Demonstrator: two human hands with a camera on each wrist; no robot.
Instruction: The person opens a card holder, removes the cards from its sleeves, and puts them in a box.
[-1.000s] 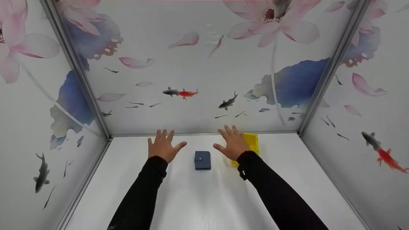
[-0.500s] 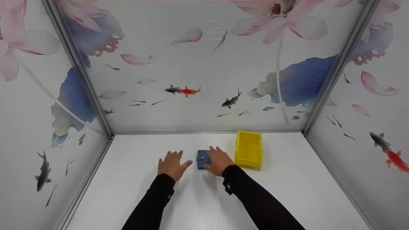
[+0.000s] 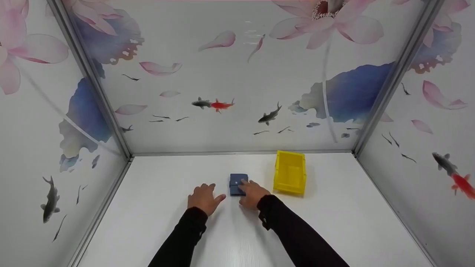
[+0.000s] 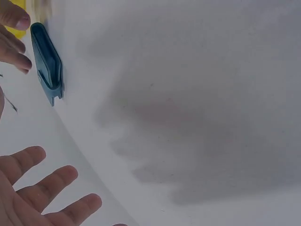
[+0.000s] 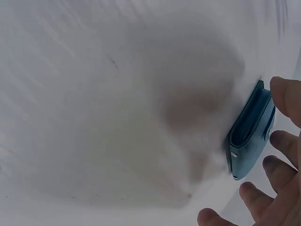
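Note:
A small dark-blue wallet (image 3: 236,188) with a snap strap lies flat on the white table. My right hand (image 3: 254,194) is at its right side, with fingertips over its right edge in the head view. In the right wrist view, that hand's spread fingers (image 5: 282,172) are close beside the wallet (image 5: 249,146) and grip nothing. To the left of the wallet, my left hand (image 3: 203,198) hovers over the table with fingers relaxed and holds nothing. Its parted fingers (image 4: 51,186) are well apart from the wallet (image 4: 47,61) in the left wrist view.
A yellow plastic bin (image 3: 290,184) stands on the table (image 3: 167,178) to the right of the wallet, near the back wall. White panels printed with flowers and fish (image 3: 219,105) enclose the table at the back and both sides.
Both hands have drawn back from the rear of the table and lowered. The right hand has moved left from before the yellow bin to the wallet, uncovering the bin.

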